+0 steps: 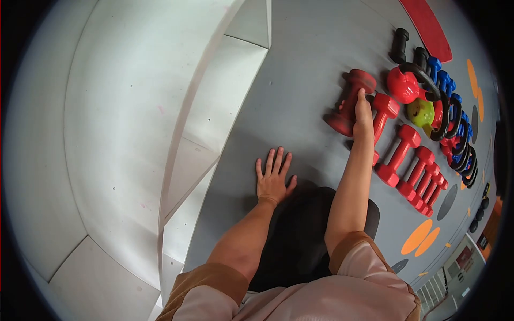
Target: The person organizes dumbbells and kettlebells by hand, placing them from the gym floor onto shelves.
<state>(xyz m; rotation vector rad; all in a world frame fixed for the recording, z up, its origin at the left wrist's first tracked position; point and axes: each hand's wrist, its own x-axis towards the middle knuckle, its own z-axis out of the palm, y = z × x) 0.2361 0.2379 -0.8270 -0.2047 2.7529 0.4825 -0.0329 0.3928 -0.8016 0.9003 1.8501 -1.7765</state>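
My left hand [273,179] lies flat on the grey floor with its fingers spread, holding nothing. Further forward and to the right, my right hand [362,112] is at the right side of a red dumbbell [350,101], its thumb near the upper head. The fingers of that hand are mostly hidden, so its grip cannot be made out. Close beside it on the right is another red dumbbell [383,113], partly covered by my forearm. More red dumbbells [399,155] form a row toward the lower right.
A white shelf unit [214,91] stands along the left. Beyond the red row are black dumbbells [399,45], a red kettlebell [402,84], a green kettlebell [421,111] and blue dumbbells [434,67]. A red mat [428,27] is at the top right.
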